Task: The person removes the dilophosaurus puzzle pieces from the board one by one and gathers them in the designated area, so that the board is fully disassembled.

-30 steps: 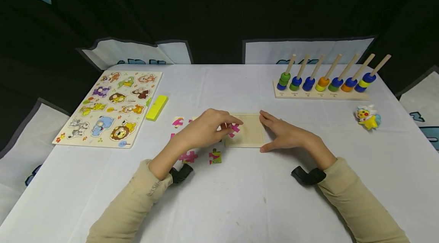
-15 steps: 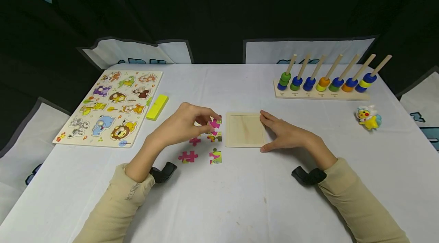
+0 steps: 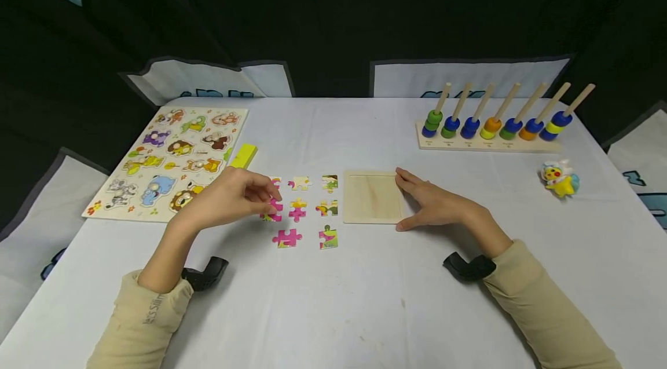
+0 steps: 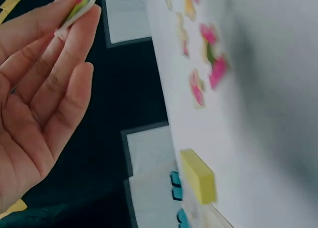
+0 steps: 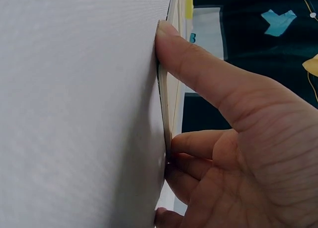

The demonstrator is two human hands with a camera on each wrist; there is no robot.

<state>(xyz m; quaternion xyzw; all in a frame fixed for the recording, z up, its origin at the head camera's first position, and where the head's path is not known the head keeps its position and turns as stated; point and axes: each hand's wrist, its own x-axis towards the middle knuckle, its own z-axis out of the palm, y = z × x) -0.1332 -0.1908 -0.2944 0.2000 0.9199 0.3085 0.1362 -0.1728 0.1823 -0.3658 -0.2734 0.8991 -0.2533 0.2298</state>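
Observation:
My left hand [image 3: 231, 198] pinches a pink-and-green jigsaw piece [image 4: 82, 8] between thumb and fingertips, raised off the table in the left wrist view. Below and beside it lie loose jigsaw pieces in pink, yellow and green, among them a pink piece [image 3: 287, 238], a yellow-and-pink piece [image 3: 297, 210] and a green corner piece [image 3: 328, 237]. A square wooden puzzle tray [image 3: 372, 198] with a low rim lies bare to their right. My right hand [image 3: 435, 202] holds the tray's right edge, thumb at the near corner and fingers at the far corner.
An animal knob puzzle board [image 3: 172, 154] lies at the left, with a yellow block [image 3: 244, 156] beside it. A peg stand with coloured rings [image 3: 490, 143] stands at the back right. Nearer sits a small yellow figurine [image 3: 560, 178]. White cloth [image 3: 365, 299] covers the table.
My left hand has moved left from above the tray, across the loose pieces to the leftmost ones, still pinching a jigsaw piece. My right hand and the tray have stayed in place.

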